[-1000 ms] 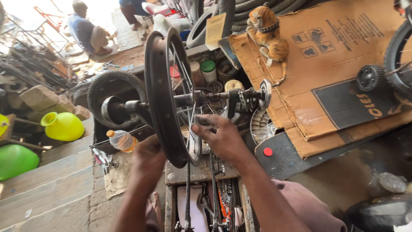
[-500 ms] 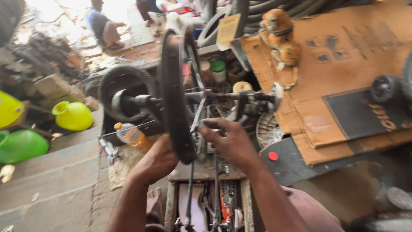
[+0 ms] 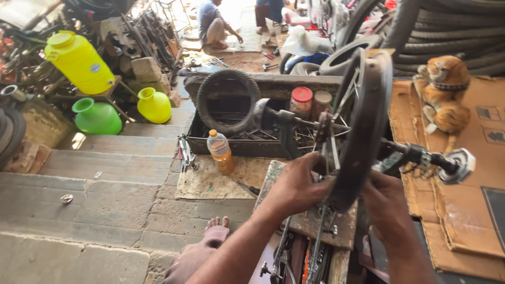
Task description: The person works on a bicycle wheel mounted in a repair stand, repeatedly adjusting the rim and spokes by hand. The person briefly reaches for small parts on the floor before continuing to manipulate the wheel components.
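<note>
Head view shows us the wheel rim point(image 3: 363, 131) standing upright on its axle in a truing stand point(image 3: 286, 129), right of centre. Our left hand point(image 3: 297, 186) closes its fingers point(image 3: 321, 195) around the rim's near lower edge; our right hand point(image 3: 386, 205) touches the rim's right side, grip unclear. An orange bottle point(image 3: 221, 152) stands to the left
</note>
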A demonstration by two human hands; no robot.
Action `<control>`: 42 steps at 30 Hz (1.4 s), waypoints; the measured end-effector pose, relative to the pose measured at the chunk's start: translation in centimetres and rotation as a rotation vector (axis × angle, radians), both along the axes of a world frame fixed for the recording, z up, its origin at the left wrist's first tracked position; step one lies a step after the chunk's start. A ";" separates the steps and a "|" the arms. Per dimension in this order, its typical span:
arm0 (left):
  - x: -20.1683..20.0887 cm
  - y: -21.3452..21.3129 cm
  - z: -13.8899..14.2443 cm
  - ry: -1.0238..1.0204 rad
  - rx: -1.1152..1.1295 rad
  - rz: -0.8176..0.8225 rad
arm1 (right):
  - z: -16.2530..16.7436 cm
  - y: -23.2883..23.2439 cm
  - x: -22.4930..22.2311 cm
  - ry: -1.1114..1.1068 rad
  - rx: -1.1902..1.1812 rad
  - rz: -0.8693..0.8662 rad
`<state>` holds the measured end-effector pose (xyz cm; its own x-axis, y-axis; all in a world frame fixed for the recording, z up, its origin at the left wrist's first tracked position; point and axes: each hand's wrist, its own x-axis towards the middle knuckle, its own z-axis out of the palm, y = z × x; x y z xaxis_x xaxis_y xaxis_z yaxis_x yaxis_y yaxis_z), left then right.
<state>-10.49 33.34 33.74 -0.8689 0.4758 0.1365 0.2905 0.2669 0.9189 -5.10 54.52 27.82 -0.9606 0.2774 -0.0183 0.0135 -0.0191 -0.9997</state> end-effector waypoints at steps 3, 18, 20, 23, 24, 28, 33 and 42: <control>-0.1 -1.2 0.0 -0.574 0.612 -0.301 | -0.5 0.4 -0.1 0.096 -0.052 -0.060; -2.5 -2.7 -0.3 -0.317 0.277 -0.408 | 0.8 -1.2 -0.5 0.018 -0.059 -0.096; -1.9 -2.3 0.6 -0.192 0.050 -0.261 | 0.8 -1.1 -0.5 -0.018 -0.082 -0.088; -0.4 -0.5 1.5 -0.092 -0.226 0.023 | 1.2 -1.6 -0.6 -0.102 -0.037 -0.079; -0.1 -0.2 1.7 -0.075 -0.305 0.125 | 1.4 -1.8 -0.5 -0.128 -0.004 -0.083; 0.3 -0.1 1.3 -0.033 -0.087 0.104 | 2.7 -2.5 -0.1 -0.134 0.014 -0.003; 0.8 -0.2 0.7 -0.058 -0.093 0.144 | 3.8 -3.0 0.1 -0.160 0.026 0.028; 1.2 -0.3 1.0 -0.116 -0.137 0.139 | 4.3 -4.2 0.0 -0.214 0.600 -0.039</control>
<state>-9.32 33.04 34.72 -0.9333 0.3580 -0.0262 0.1364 0.4214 0.8965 -5.13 50.27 32.12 -0.9420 0.3332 -0.0393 0.2245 0.5388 -0.8120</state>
